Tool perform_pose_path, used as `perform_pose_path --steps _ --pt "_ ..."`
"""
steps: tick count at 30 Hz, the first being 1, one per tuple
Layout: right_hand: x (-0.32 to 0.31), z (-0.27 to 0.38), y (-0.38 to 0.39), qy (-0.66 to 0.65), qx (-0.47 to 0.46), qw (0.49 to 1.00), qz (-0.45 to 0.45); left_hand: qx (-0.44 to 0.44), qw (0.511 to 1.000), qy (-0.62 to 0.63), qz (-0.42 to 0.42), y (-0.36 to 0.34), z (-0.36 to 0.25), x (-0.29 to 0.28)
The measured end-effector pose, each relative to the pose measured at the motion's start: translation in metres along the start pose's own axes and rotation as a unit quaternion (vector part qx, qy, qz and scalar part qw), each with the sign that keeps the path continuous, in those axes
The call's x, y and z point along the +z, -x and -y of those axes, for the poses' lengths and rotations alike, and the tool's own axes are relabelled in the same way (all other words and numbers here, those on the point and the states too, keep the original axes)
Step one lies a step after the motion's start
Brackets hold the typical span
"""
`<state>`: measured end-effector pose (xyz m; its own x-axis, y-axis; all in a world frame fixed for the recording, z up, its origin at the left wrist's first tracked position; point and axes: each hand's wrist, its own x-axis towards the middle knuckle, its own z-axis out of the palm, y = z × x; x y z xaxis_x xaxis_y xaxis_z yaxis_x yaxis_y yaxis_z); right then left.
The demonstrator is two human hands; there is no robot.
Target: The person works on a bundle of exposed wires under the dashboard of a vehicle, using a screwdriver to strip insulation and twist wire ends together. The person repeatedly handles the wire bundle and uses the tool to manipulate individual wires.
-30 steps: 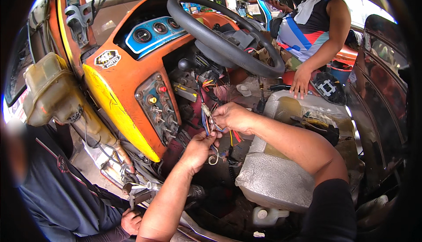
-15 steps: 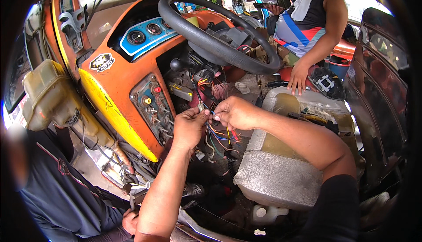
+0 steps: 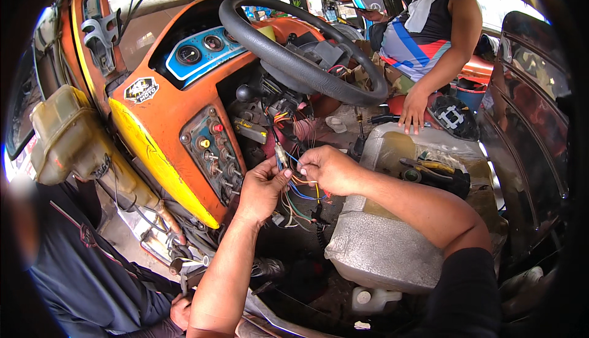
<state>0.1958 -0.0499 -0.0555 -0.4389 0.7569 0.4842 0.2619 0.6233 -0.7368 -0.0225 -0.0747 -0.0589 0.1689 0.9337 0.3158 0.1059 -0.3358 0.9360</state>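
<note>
Below the steering wheel (image 3: pixel 307 71), my left hand (image 3: pixel 261 190) pinches a bundle of wires at a pale, sleeve-like piece (image 3: pixel 281 155). My right hand (image 3: pixel 331 169) is close beside it, its fingertips closed on a thin blue wire (image 3: pixel 292 157) that runs toward the bundle. Loose wire ends in blue, orange, yellow, white and green (image 3: pixel 297 203) hang beneath both hands. A black cable leads up from the bundle toward the steering column, where more coloured wires (image 3: pixel 282 117) show. What lies inside my left fingers is partly hidden.
An orange dashboard (image 3: pixel 184 92) with a switch panel (image 3: pixel 215 147) stands at the left. The silver-covered engine box (image 3: pixel 386 246) bears a dark tool pouch (image 3: pixel 451 181). One person (image 3: pixel 411 43) rests a hand on its far end; another (image 3: pixel 92 264) is at lower left.
My hands have parted slightly, and the pale piece and blue wire between them show more plainly. My right hand has shifted a little right and down. The view has moved slightly.
</note>
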Motion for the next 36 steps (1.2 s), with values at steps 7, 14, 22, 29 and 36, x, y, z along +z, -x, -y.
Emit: perform_pose_path --steps 7,14,22,29,36 --pt "-0.010 0.025 0.004 0.094 -0.003 0.996 0.001 -0.059 0.997 0.052 -0.015 0.005 -0.011 0.007" --pt "-0.004 0.027 0.009 -0.025 0.077 0.996 0.048 -0.108 0.979 0.175 0.000 0.012 -0.017 0.007" --pt "-0.006 0.022 0.011 -0.028 0.090 0.994 0.051 -0.112 0.982 0.150 -0.002 0.011 -0.010 0.007" --pt "0.006 0.024 0.012 -0.045 0.071 0.996 0.027 -0.016 0.998 0.014 -0.060 0.002 0.007 0.014" --pt "0.010 0.024 0.023 0.176 0.004 0.984 -0.006 0.104 0.951 -0.277 -0.093 0.012 0.014 0.025"
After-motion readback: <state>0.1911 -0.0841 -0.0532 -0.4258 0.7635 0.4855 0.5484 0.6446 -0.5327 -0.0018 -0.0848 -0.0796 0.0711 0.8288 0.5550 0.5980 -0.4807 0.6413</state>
